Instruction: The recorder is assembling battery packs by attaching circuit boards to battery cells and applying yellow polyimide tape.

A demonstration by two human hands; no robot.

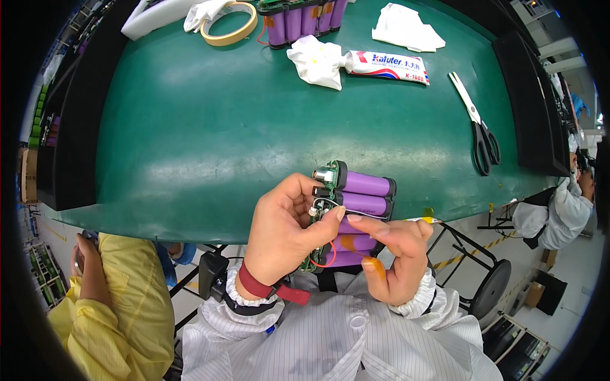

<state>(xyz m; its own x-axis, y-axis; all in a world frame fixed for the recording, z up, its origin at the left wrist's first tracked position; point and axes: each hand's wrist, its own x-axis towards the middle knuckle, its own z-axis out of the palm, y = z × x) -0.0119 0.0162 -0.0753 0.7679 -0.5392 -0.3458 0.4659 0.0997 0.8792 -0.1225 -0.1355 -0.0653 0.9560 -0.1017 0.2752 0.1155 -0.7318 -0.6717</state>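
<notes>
Left hand (276, 232), fingers closed on battery pack (365, 184) at near edge of worktop (222, 159), thumb on wire (357, 212), apparently steadying both; right hand (406, 254), fingers parted, orange tape (375, 267) on thumb, perhaps kept handy. Far: tube (387, 65), tip in tissue (316, 61), likely against drips.

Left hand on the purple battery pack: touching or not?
Touching. Head view: the left hand holds the purple battery pack by its left side, thumb on top.
</notes>
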